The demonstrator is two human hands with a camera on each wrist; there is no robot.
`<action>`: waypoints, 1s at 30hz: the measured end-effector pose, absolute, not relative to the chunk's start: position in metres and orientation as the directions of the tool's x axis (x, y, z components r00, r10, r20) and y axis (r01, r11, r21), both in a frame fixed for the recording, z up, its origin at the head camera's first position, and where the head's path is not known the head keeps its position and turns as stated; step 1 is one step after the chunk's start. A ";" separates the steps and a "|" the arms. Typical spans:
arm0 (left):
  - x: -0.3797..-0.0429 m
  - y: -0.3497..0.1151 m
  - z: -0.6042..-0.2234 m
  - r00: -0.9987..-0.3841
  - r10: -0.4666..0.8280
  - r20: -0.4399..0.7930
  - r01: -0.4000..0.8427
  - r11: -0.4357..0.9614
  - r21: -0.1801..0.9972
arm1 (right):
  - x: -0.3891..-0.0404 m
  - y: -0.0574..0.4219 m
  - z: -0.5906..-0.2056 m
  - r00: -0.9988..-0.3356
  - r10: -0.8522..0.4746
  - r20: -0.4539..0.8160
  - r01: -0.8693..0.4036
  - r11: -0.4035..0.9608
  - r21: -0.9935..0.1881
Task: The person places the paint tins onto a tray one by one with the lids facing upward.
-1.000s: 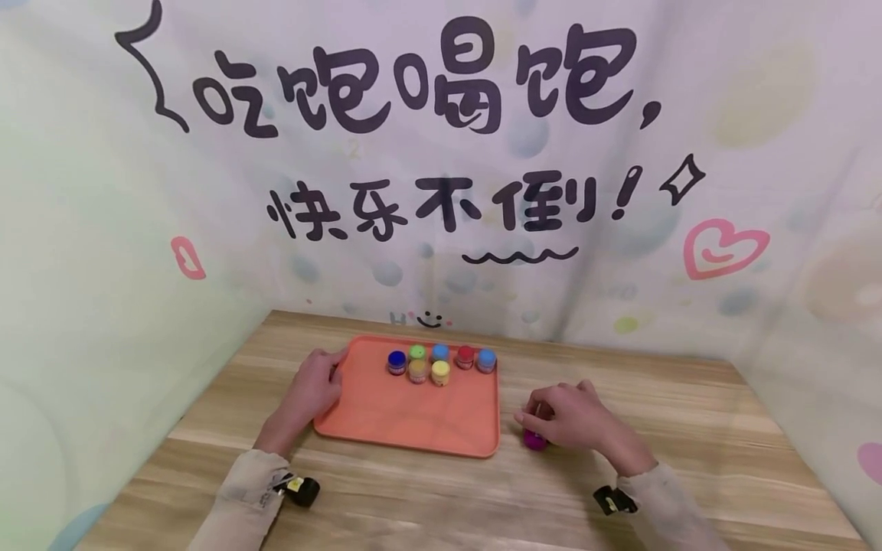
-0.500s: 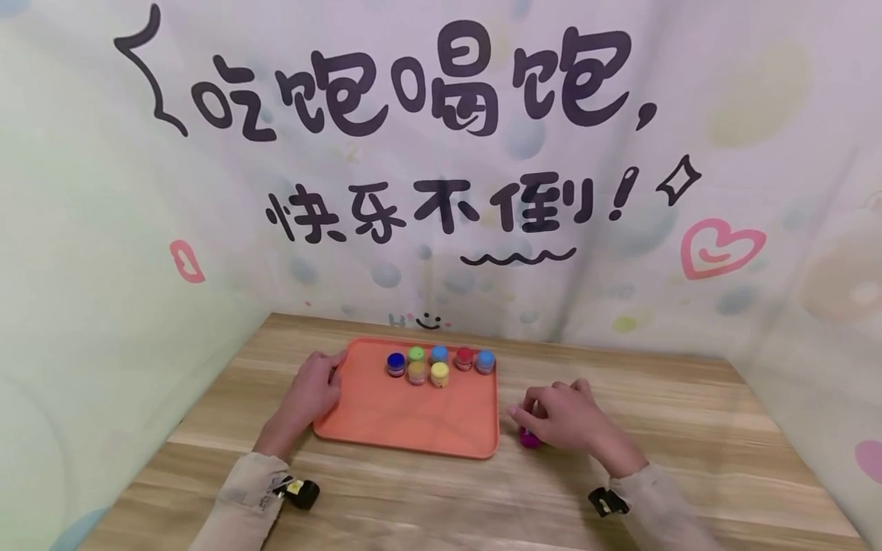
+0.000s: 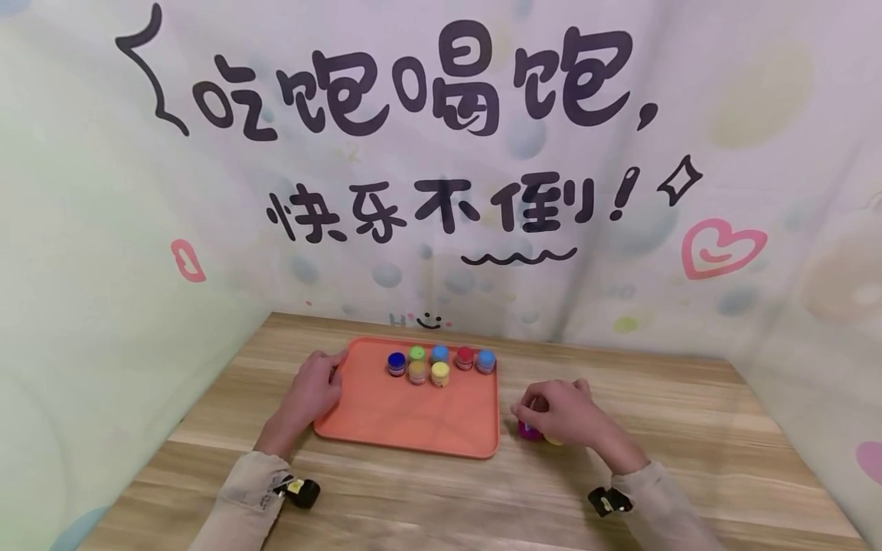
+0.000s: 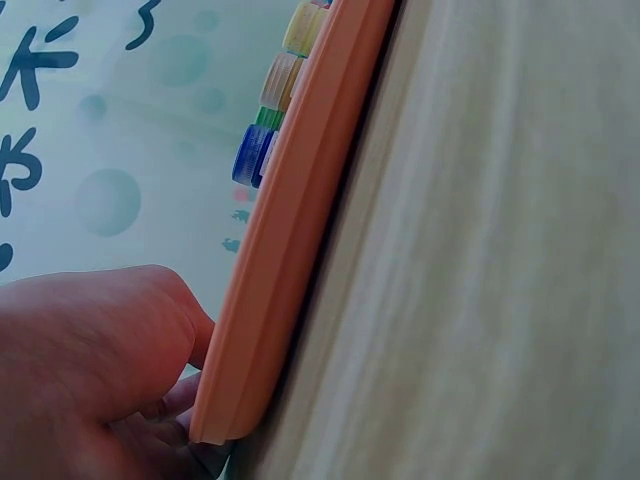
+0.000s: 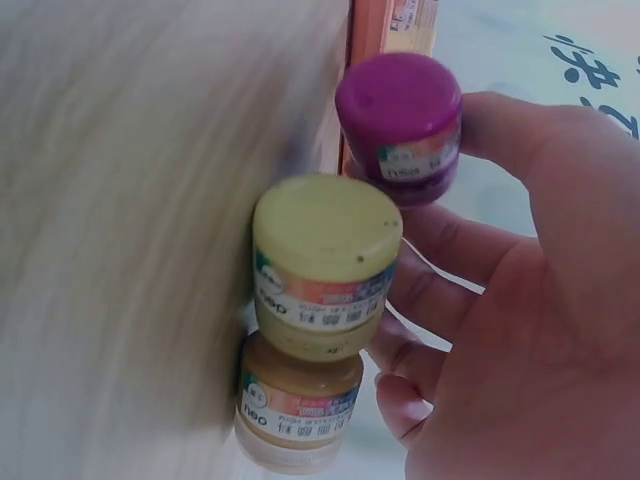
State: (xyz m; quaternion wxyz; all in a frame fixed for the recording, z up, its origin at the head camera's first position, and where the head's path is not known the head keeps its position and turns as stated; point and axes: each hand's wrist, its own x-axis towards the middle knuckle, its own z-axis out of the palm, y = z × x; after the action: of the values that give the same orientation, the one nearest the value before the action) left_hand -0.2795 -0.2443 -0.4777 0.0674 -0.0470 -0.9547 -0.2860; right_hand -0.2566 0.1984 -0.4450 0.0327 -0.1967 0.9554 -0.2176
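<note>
My right hand (image 3: 565,413) pinches a purple-lidded paint jar (image 5: 400,110) between thumb and fingers, just right of the orange tray (image 3: 413,425). Under the same hand, a pale yellow paint jar (image 5: 325,250) and a brown paint jar (image 5: 300,400) stand in line beside the curled fingers, as the right wrist view shows. In the head view the hand covers most of these jars. At the tray's left edge, my left hand (image 3: 317,390) grips the rim, thumb against the side; its other fingers are partly hidden behind the tray in the left wrist view.
Along the tray's back part stand several paint jars, among them a dark blue jar (image 3: 396,363), a red jar (image 3: 465,357) and a yellow jar (image 3: 440,374). The wooden table (image 3: 413,505) ends at a printed cloth backdrop (image 3: 441,283).
My right hand has shifted slightly left with the purple jar, which now sits a little farther back, and a yellow jar shows beneath the hand. The left hand and tray stay put.
</note>
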 end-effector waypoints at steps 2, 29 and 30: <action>-0.279 -0.245 -0.478 -0.986 0.053 0.158 0.132 0.830 0.542 | -0.257 0.197 -0.445 -0.924 -0.382 0.029 -0.355 0.826 -0.438; -0.279 -0.245 -0.478 -0.982 0.065 0.176 0.152 0.828 0.540 | -0.263 0.168 -0.447 -0.928 -0.328 0.174 -0.359 0.673 -0.647; -0.279 -0.245 -0.478 -0.982 0.066 0.180 0.154 0.828 0.539 | -0.263 0.166 -0.446 -0.929 -0.325 0.177 -0.358 0.673 -0.647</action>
State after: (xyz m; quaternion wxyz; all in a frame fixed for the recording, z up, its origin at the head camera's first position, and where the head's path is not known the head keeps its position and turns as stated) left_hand -0.2793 -0.2454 -0.4779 0.0769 -0.0577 -0.9529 -0.2876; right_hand -0.2628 0.1658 -0.4464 -0.0234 -0.1868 0.9143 -0.3587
